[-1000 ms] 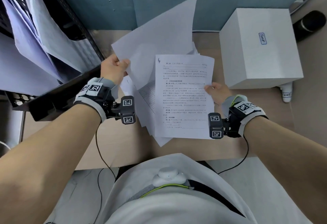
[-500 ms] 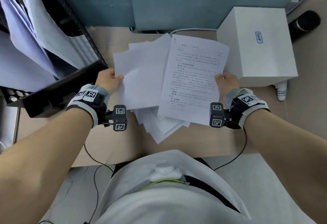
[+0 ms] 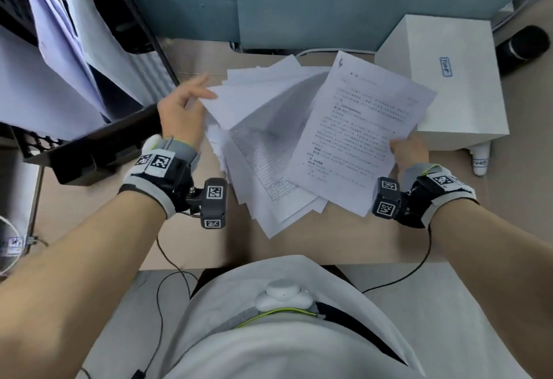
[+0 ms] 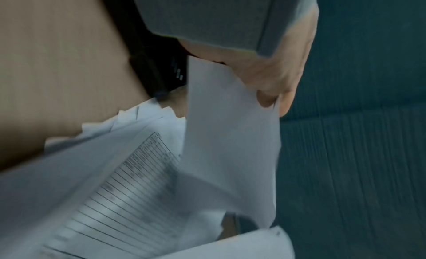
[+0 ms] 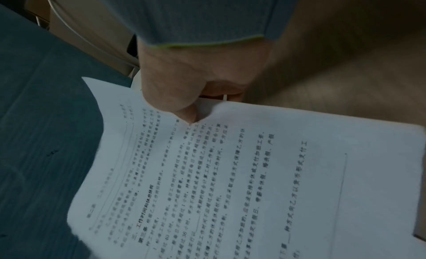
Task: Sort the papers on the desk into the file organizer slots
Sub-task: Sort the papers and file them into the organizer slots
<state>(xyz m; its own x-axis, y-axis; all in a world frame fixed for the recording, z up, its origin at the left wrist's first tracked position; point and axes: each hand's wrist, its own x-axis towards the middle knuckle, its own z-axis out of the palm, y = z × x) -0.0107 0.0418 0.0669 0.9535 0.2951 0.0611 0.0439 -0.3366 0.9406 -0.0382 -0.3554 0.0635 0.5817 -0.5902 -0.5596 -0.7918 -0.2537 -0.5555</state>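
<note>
A loose pile of white papers (image 3: 269, 199) lies on the desk in front of me. My right hand (image 3: 402, 148) pinches the right edge of a printed text sheet (image 3: 359, 139), held above the pile; the thumb (image 5: 182, 110) presses on its top face. My left hand (image 3: 191, 100) pinches the left edge of a blank sheet (image 3: 257, 103) and lifts it off the pile; thumb and finger (image 4: 269, 99) close on that sheet (image 4: 230, 144). Under it shows a form with ruled lines (image 4: 129, 190). The black file organizer (image 3: 98, 145) stands at the left with several papers (image 3: 54, 79) in its slots.
A white box (image 3: 449, 79) stands at the right, close behind the printed sheet. A small white bottle (image 3: 480, 158) lies by its front corner, and a dark cylinder (image 3: 526, 49) sits at the far right. A blue partition (image 3: 299, 1) backs the desk.
The printed sheet has swung right and tilted in my right hand. My left hand has moved up and peeled the blank sheet's left edge off the pile, baring the ruled form.
</note>
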